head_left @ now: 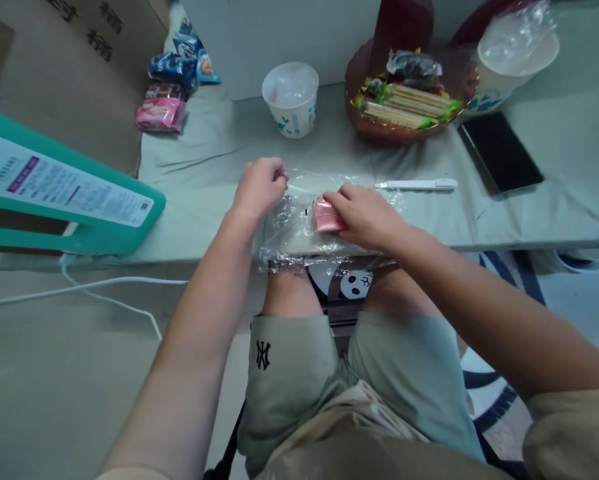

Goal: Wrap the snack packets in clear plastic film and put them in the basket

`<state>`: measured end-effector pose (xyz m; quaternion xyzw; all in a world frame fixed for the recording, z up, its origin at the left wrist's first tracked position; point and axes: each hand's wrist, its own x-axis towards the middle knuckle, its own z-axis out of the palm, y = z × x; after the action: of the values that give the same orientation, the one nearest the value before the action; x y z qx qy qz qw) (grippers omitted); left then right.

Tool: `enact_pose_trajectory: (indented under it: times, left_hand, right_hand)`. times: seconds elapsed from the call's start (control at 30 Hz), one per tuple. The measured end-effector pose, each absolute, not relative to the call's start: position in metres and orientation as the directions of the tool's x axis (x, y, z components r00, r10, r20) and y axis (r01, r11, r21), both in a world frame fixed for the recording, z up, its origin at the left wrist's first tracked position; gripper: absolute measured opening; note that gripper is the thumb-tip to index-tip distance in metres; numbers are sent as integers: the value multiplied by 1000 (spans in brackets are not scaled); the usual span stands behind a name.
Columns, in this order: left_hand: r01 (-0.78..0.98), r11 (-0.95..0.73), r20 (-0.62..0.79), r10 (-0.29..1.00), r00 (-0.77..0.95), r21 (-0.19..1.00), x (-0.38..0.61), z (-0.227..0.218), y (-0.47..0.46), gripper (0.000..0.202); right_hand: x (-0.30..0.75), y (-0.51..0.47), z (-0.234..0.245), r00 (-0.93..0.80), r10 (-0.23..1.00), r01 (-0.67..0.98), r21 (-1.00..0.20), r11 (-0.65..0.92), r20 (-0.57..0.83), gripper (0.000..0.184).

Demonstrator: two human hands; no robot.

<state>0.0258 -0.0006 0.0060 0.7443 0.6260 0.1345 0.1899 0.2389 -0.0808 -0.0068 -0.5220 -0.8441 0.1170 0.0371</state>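
Observation:
A small pink packet (328, 215) with a pale, clear-looking side rests on a crinkled sheet of clear plastic film (292, 230). My right hand (366, 213) is closed on the packet from the right, with the fingers over its top and edge. At the film's upper left edge, my left hand (263, 188) is closed with curled fingers, and its fingertips pinch the film. The film spreads under both hands and hangs over the table's front edge. Just beyond my right hand lies a white utility knife (419, 185), its tip pointing left.
Behind stand a paper cup (292, 100), a red bowl (404, 133) of wrapped snack sticks and another paper cup (514, 60) holding plastic. A phone (502, 153) lies right. Snack packets (162, 115), a cardboard box (79, 73) and a green carton frame (129, 227) are left.

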Motion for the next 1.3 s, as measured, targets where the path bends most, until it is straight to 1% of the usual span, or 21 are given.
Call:
enact_pose_trajectory:
  times: [0.1,0.2,0.27,0.37,0.43,0.5,0.6,0.7,0.77,0.83,0.87,0.9,0.93,1.0,1.07,1.1,1.2,1.23,1.3]
  left_hand:
    - [895,-106,-44,989,138,433,28,4,14,19]
    - [903,-78,-8,996,90,423,33,0,19,21]
    - [908,-83,24,997,80,411,36,-7,19,23]
    - [925,-103,34,995,97,366,39,-21,16,23]
    - [941,-118,30,993,115,317,40,-29,12,23]
    - [953,-128,32,992,124,274,41,-32,9,25]
    - [963,-106,8,994,107,248,43,-32,9,25]
    - [966,-81,-10,996,86,246,43,-29,12,24]
    - [966,-76,-3,997,79,245,43,-29,13,25]
    - [967,-70,4,997,71,244,43,-30,15,24]
    - [967,-67,5,998,68,244,43,-30,15,24]
    - [967,-64,4,998,65,246,43,-30,15,23]
    - [966,-65,2,998,66,252,43,-30,15,23]
    - [962,-67,2,998,68,264,43,-31,13,22]
    - [960,-68,4,998,69,270,45,-31,11,22]
    - [960,-65,6,998,66,271,46,-32,11,22]
    - [956,-52,10,999,52,288,45,-33,16,22]
    - [949,-55,-6,998,60,310,43,-32,21,21]
    - [914,-68,-103,988,119,401,35,-24,32,18]
  right_hand:
    - [241,-86,-6,-471,882,850,-281,446,-27,50]
    - [249,-90,-7,-450,893,840,-326,434,31,51]
    - [256,-93,-7,-437,897,814,-391,429,73,54]
    - [270,-97,-5,-397,902,737,-528,423,170,61]
    - [282,-95,0,-339,906,700,-575,423,253,61]
    - [296,-84,10,-272,900,710,-559,427,342,57]
    - [323,-46,32,-172,875,794,-462,395,452,56]
    - [348,11,51,-76,884,888,-371,270,461,61]
    - [361,46,57,-31,912,932,-317,174,409,65]
    - [370,69,56,-60,956,957,-255,136,286,70]
    - [373,74,54,-75,965,962,-238,137,250,68]
    - [375,74,51,-86,965,961,-236,146,248,64]
    - [375,69,48,-86,955,955,-250,160,283,56]
    - [374,44,39,-54,906,927,-316,201,420,38]
    - [368,2,27,-57,864,874,-394,286,501,33]
    - [365,-22,19,-88,859,839,-427,337,505,34]
    - [352,-96,-8,-317,830,666,-515,540,460,43]
    - [348,-117,-17,-390,817,625,-529,574,424,47]
    - [343,-149,-33,-499,815,641,-506,577,295,53]
